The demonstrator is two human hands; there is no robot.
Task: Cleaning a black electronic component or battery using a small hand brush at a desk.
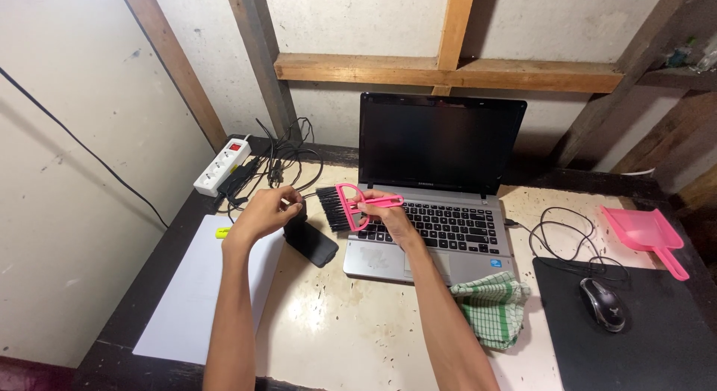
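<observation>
Small pink plastic hand brush with black bristles (345, 205) held above the left front corner of the open black-and-silver laptop (437, 189), bristles pointing left, handle pointing right over the keyboard; right hand (385, 214) closed around the pink handle, fingers wrapped, thumb on top. Left hand (267, 212) partly closed, fingertips pinched on what looks like a thin light-coloured item, too small to identify; resting just above a black rectangular phone-like object (312, 241) lying tilted on the counter (373, 324) beside the laptop.

Handling judgement: brush probably very light, frame stiff moulded plastic with open cut-outs, bristles soft and springy; smooth handle likely a little slippery but easily gripped in one fist; best hold at the narrow handle end, as now, leaving bristles free; bristle tuft unsuitable as a grip, would splay. Low fragility, though the thin handle could flex under hard pressure.

Surroundings: white sheet of paper (202, 286) at left on counter; white power strip with red switch (222, 165) and tangled black cables behind; green-and-white checked cloth (493, 305) by the laptop's right front corner; black mouse (603, 304) on black mat (635, 331); matching pink plastic dustpan (644, 234) at far right, well apart from the brush.
</observation>
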